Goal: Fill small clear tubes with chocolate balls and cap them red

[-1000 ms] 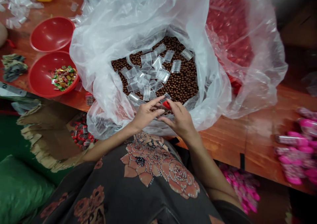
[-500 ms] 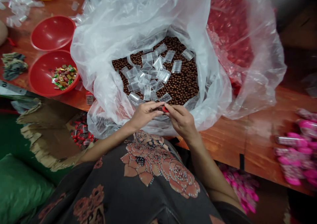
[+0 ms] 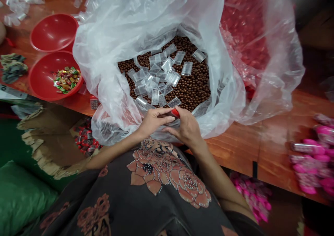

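Note:
Between my hands is a small container with a red cap; its body is mostly hidden by my fingers. My left hand is closed on it, pinching the body between thumb and fingers. The fingers of my right hand press against the red cap, while its thumb sticks out below, away from the cap. Just beyond lies a large white plastic bag, its mouth spread wide. Small brown balls fill it, and several clear plastic containers lie on top of them.
To the left stand a red bowl with wrapped candies and another red bowl. A torn cardboard box below holds red-capped containers. Pink-capped tubes lie on the right. Behind them is a bag of red pieces.
My right hand has shifted its grip: its thumb has dropped away from the cap and its fingers now push on it. My left hand keeps hold of the container.

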`<state>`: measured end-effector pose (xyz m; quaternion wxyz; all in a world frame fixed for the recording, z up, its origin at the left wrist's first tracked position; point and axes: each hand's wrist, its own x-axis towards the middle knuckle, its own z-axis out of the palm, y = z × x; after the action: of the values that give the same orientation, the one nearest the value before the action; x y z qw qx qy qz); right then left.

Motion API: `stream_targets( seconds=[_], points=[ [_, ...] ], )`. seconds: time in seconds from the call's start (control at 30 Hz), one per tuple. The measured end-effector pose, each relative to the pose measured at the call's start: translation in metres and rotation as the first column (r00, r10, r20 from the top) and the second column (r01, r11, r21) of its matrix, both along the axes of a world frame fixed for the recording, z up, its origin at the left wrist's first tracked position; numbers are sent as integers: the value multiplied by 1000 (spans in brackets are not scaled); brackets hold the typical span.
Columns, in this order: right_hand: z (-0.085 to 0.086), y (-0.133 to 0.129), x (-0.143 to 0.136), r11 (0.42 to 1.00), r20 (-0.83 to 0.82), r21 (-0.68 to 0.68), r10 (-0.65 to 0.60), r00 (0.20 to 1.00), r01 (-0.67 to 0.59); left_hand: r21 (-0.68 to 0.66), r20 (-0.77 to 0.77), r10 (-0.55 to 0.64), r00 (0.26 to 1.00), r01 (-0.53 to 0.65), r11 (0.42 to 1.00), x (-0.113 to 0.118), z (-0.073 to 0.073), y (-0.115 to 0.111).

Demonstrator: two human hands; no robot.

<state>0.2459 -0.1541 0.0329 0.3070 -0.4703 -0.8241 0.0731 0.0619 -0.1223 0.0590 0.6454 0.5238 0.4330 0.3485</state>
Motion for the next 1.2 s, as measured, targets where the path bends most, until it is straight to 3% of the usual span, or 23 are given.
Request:
stream_targets(
  seconds=[0.13,0.27,0.4,0.5,0.57,0.63,0.7,0.8,0.87,0.93,1.0,1.1,1.2],
  points=[
    [1,2,-2,1000,-11,14,3,1000,-3,-154,99,83,992,-67,986,9,-6,-3],
    [2,1,-9,999,8,53,10,1000,-10,-355,206,61,977,17,935,23,-12,-9],
    [3,0,-14,998,28,60,14,1000,-16,-386,215,118,969,-27,922,33,-15,-16],
    [6,-1,-11,995,-27,-76,57,998,-59,-392,280,136,950,-16,920,33,-11,-17],
    [7,-2,-4,968,-158,-230,66,985,-102,-418,305,129,943,11,908,28,-7,-14],
    [6,-3,2,930,-344,-357,-46,938,-86,-452,311,106,944,49,890,23,-3,-11],
    [4,-5,4,889,-501,-457,-230,834,-30,-472,321,84,943,83,877,18,-1,-8],
    [1,-7,-2,839,-614,-544,-415,672,22,-474,332,63,941,108,874,15,-2,-7],
    [1,-7,-10,837,-640,-545,-447,625,41,-482,338,66,939,113,869,16,-4,-6],
    [2,-6,-16,856,-630,-515,-411,659,42,-500,346,69,936,122,857,18,-7,-5],
    [6,-5,-18,891,-557,-451,-318,767,42,-510,333,65,941,122,852,20,-9,-4],
    [12,-3,-17,950,-324,-313,-119,939,13,-502,260,58,964,83,861,23,-9,-2],
    [17,-2,-15,977,-133,-212,6,991,-34,-498,232,60,971,65,865,25,-7,0]
  ],
)
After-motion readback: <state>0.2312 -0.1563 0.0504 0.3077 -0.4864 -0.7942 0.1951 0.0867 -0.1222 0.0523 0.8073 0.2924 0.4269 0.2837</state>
